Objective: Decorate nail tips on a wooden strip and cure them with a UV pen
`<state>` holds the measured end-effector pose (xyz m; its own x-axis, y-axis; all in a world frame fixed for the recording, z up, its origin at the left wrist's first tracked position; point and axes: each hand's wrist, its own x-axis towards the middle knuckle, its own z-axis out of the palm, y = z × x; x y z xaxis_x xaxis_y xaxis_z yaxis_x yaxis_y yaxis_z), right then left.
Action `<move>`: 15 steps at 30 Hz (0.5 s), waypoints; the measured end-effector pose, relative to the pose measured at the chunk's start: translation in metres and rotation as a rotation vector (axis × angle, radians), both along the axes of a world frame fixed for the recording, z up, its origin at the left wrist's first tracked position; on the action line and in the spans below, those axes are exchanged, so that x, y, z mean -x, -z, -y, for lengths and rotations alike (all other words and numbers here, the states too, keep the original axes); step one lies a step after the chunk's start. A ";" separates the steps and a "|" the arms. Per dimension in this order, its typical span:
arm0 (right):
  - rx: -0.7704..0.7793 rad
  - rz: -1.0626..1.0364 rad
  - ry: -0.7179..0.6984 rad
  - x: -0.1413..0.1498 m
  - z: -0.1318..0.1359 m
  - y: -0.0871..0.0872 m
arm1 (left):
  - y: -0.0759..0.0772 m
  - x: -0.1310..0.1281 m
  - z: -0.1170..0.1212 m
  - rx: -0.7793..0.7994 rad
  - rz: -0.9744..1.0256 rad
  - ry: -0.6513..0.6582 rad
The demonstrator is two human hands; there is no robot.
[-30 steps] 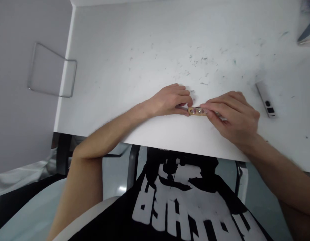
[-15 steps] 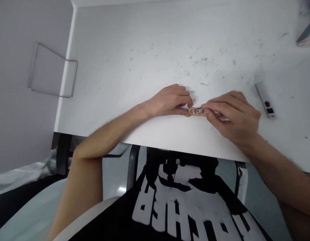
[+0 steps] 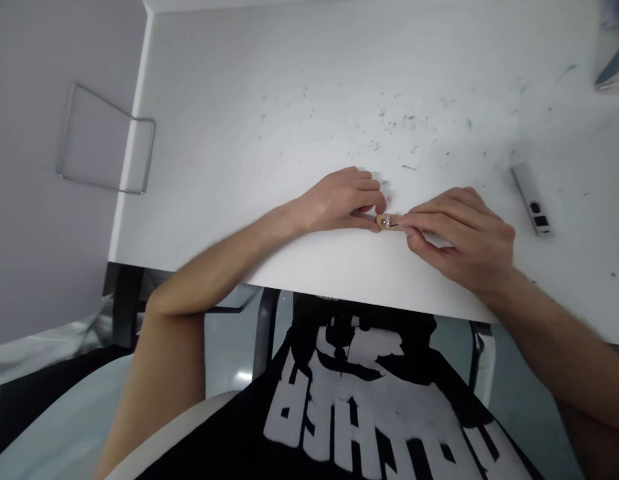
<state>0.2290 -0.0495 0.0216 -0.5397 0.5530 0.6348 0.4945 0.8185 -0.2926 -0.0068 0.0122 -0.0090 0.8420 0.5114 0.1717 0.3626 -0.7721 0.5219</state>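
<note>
A narrow tan strip with small shiny, round, pinkish pieces on it [image 3: 383, 223] lies on the white table near the front edge. The thumb and fingers of my left hand [image 3: 342, 201] pinch its left end. My right hand [image 3: 462, 237] is closed over the strip's right part, thumb and fingertips pressed together just above it. Something small and thin seems to be at those fingertips, but I cannot make out what it is. The right hand hides the far end of the strip.
A grey-white oblong device with dark squares [image 3: 532, 201] lies right of my right hand. A bent metal wire frame [image 3: 150, 157] stands at the table's left edge. Dark specks and scuffs mark the white table [image 3: 249, 60]. Part of a clear item [image 3: 614, 73] shows top right.
My right hand has shifted a little left along the strip, and its fingertips now cover more of the shiny pieces. My left hand has stayed in place.
</note>
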 end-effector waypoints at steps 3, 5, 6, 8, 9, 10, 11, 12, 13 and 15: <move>0.032 0.035 0.004 0.000 0.001 -0.001 | 0.001 0.000 0.000 0.000 0.004 0.000; 0.018 0.018 -0.009 0.001 0.001 0.000 | 0.001 0.000 0.000 -0.002 0.015 0.003; 0.010 0.010 -0.018 0.001 0.001 0.000 | 0.000 0.000 0.000 -0.002 0.021 0.005; 0.010 0.009 -0.018 0.001 0.001 0.002 | -0.001 0.000 0.001 0.001 0.027 0.010; 0.019 0.013 -0.012 0.001 0.001 0.003 | -0.002 0.000 0.001 0.005 0.024 0.011; 0.035 0.021 -0.004 0.001 0.001 0.003 | -0.002 -0.001 0.001 0.009 0.017 0.010; 0.051 0.029 0.005 0.001 0.001 0.004 | -0.003 -0.001 0.001 0.013 0.009 0.008; 0.058 0.031 0.006 0.000 0.001 0.004 | -0.003 -0.001 0.001 0.015 0.003 0.006; 0.063 0.030 0.005 0.000 0.001 0.004 | -0.003 -0.001 0.001 0.015 0.001 0.005; 0.073 0.035 0.004 0.000 0.002 0.003 | -0.003 -0.001 0.001 0.008 0.013 0.006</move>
<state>0.2287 -0.0514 0.0184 -0.5586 0.5992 0.5735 0.5086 0.7936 -0.3339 -0.0059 0.0115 -0.0059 0.8428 0.5077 0.1787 0.3508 -0.7699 0.5330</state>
